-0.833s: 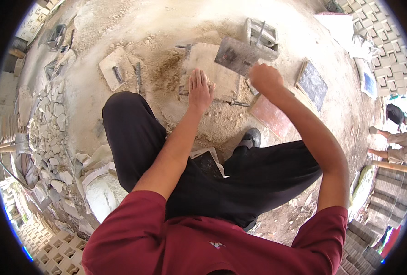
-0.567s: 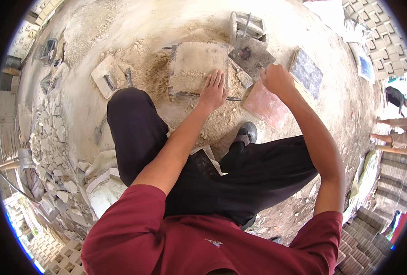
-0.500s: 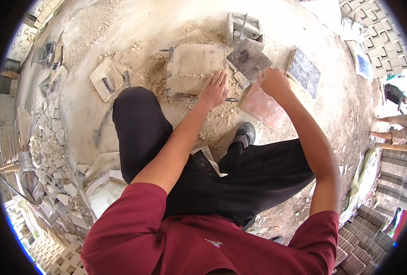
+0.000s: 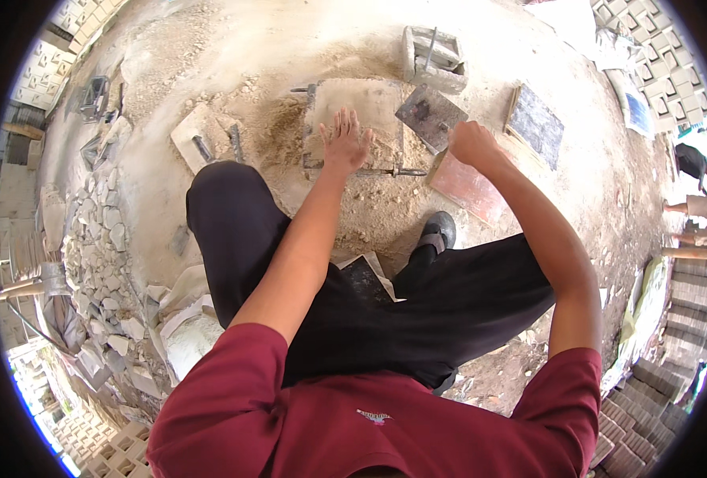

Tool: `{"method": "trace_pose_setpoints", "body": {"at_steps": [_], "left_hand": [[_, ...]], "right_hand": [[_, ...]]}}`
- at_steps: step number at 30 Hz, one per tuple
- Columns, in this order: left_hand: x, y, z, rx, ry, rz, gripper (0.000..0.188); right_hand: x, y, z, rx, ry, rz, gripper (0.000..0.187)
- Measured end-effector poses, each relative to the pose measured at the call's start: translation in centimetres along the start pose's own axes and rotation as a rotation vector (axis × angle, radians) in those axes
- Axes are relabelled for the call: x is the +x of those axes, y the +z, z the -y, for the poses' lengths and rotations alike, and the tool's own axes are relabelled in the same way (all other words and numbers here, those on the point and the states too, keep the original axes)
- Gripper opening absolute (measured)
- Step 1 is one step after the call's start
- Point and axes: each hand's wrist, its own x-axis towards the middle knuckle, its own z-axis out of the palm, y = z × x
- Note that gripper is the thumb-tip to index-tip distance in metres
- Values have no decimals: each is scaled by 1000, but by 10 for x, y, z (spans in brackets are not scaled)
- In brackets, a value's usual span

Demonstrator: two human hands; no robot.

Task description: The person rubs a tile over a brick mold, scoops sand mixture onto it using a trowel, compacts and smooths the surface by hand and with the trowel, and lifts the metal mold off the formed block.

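I saw L hand [image 4: 345, 148] splayed over 1 sandy mould [image 4: 377, 170] on the ground [image 4: 290, 32], couldn't tell if touching; R hand [image 4: 474, 143], apart, was clamped on 1 trowel [image 4: 431, 115] nr mould's R edge. Nearby were 1 red slab [image 4: 466, 188], 1 dark slab [image 4: 537, 127], 1 grey block [image 4: 439, 78].

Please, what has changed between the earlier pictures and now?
Since the first picture, the right hand has drawn the dark rectangular plate rightward, mostly off the mould. The left hand moved to the mould's right edge, then back leftward, fingers now spread. The right hand's grip and the reddish board stayed unchanged.
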Motion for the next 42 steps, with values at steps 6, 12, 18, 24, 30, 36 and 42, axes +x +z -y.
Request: {"method": "trace_pose_setpoints", "body": {"at_steps": [6,12,18,24,30,36,42], "left_hand": [[-36,-35,60,-32,-137,-232,69],[-35,-66,69,-370,-487,-231,69],[-39,-34,86,-276,-388,-268,67],[-42,9,69,-60,104,-139,63],[53,-4,83,132,-18,-38,61],[130,-21,102,136,-20,4,61],[65,-4,88,66,22,-11,63]], "right_hand": [[38,-1,41,-30,-101,123,24],[44,57,73,-32,-330,180,51],[28,82,152,74,-236,301,44],[37,65,160,52,-267,260,37],[117,43,176,31,-158,254,28],[192,6,183,10,-183,234,30],[151,43,175,-7,-211,378,28]]}}
